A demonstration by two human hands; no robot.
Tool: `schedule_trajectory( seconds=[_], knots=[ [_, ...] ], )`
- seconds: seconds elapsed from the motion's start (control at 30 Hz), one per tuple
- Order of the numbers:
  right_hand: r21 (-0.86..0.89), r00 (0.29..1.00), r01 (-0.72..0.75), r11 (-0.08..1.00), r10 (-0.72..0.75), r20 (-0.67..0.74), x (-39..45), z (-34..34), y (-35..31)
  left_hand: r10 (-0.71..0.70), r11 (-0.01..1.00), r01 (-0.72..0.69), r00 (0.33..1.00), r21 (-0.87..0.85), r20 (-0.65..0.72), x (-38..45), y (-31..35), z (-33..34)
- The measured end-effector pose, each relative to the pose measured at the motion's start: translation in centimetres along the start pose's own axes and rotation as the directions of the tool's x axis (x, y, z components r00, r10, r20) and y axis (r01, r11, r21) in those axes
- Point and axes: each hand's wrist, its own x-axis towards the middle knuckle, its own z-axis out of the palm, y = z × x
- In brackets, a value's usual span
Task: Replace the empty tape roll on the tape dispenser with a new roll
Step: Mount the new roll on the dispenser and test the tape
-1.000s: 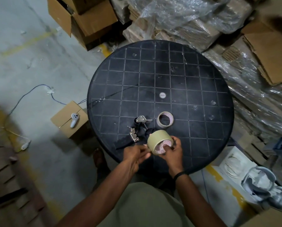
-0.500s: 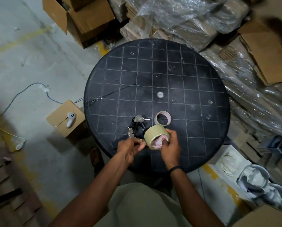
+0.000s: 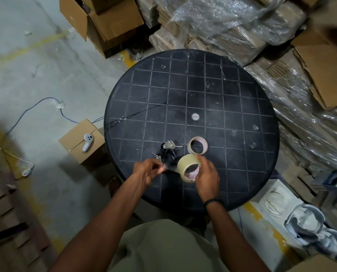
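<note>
While my right hand (image 3: 207, 178) grips the new tape roll (image 3: 189, 167) near the table (image 3: 242, 107) edge, my left hand (image 3: 147, 172) pinches its loose end. It looks light and stiff, but sticky. The empty roll (image 3: 198, 145) lies just behind, by the dispenser (image 3: 168, 154).

Two hands are in view, the left hand (image 3: 146, 172) and the right hand (image 3: 207, 178). There are two tape rolls: one full roll (image 3: 187, 163) and one empty roll (image 3: 198, 145). One tape dispenser (image 3: 168, 154) lies on one round table (image 3: 242, 107). One white controller (image 3: 87, 141) sits on one small box (image 3: 73, 142).
</note>
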Motion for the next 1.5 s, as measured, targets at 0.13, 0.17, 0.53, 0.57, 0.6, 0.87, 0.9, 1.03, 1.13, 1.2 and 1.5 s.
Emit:
schedule_trajectory(
  seconds=[0.13,0.17,0.53,0.57,0.6,0.87,0.9,1.03,1.13,1.2,1.5],
  knots=[
    [-0.061,0.993,-0.006,0.998,0.014,0.121,2.2,0.4,-0.5,-0.021,0.999,0.022,1.000,0.036,-0.014,1.7,0.7,0.1],
    [-0.091,0.989,0.005,0.996,0.009,0.151,2.7,0.5,-0.4,-0.019,0.999,0.020,1.000,0.044,-0.015,2.1,1.1,0.1],
    [-0.322,0.891,0.276,0.905,-0.116,0.438,5.5,1.1,-0.9,-0.045,0.990,0.053,0.997,0.133,-0.061,7.1,6.6,-2.8],
    [-0.316,0.874,0.296,0.901,-0.122,0.470,5.4,1.1,-0.6,-0.051,0.985,0.057,0.998,0.163,-0.042,7.4,7.1,-3.3],
    [-0.307,0.868,0.303,0.902,-0.129,0.479,5.3,1.2,-0.5,-0.055,0.980,0.058,0.998,0.192,-0.023,7.6,7.6,-3.6],
    [-0.326,0.918,0.243,0.913,-0.108,0.382,5.9,3.5,-2.3,-0.065,0.971,0.075,0.996,0.229,-0.053,8.2,8.3,-5.3],
    [-0.348,0.916,0.261,0.901,-0.117,0.384,5.9,3.8,-2.4,-0.065,0.970,0.078,0.996,0.232,-0.062,8.3,8.1,-5.7],
    [-0.384,0.932,0.250,0.889,-0.113,0.345,6.1,5.1,-2.6,-0.057,0.972,0.078,0.994,0.220,-0.098,8.8,7.4,-6.5],
    [-0.336,0.943,0.236,0.912,-0.132,0.305,6.3,5.8,-2.2,-0.040,0.981,0.060,0.994,0.186,-0.106,9.0,7.2,-6.3],
    [-0.270,0.956,0.187,0.944,-0.112,0.270,6.2,6.5,-2.0,-0.039,0.985,0.055,0.994,0.163,-0.102,9.3,7.5,-6.1],
    [-0.184,0.989,0.056,0.981,-0.030,0.142,5.2,8.4,-2.8,-0.043,0.979,0.058,0.996,0.196,-0.077,10.8,9.8,-4.7]
  ],
)
